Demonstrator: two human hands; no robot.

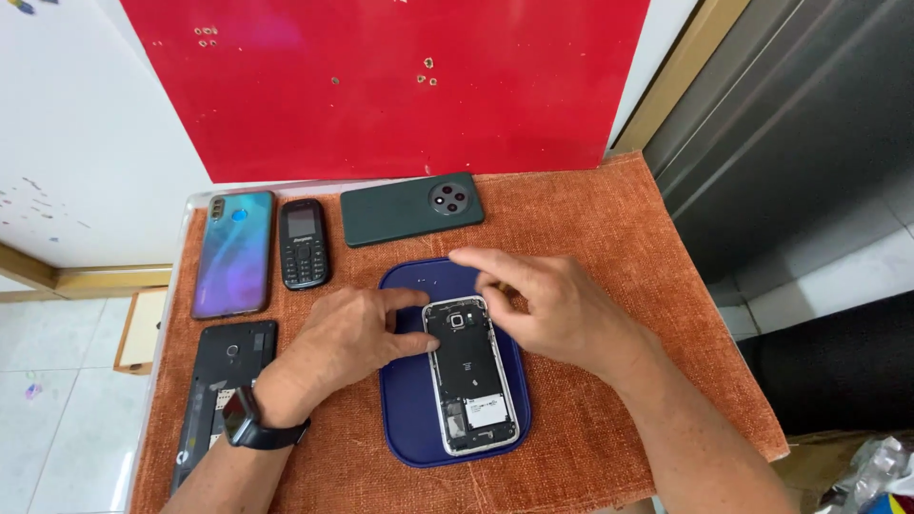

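**Currently on the mat: opened smartphone, back cover off**

Currently lying lengthwise on the dark blue tray mat (409, 419) is the opened smartphone (469, 376), internals facing up. The left hand (347, 338) is bracing its left edge, thumb and forefinger extended against the frame, other fingers curled. The right hand (552, 305) is working at the phone's upper right corner beside the camera, fingertips bunched together; whether they are pinching anything cannot be told. A steady brace and light pressure near the camera seem advisable.

Left of the mat: a black backless phone (214, 400). Beyond the mat: a blue-backed smartphone (233, 252), a black keypad phone (304, 245), a dark green smartphone (411, 208). All are resting on the orange cloth (609, 228).
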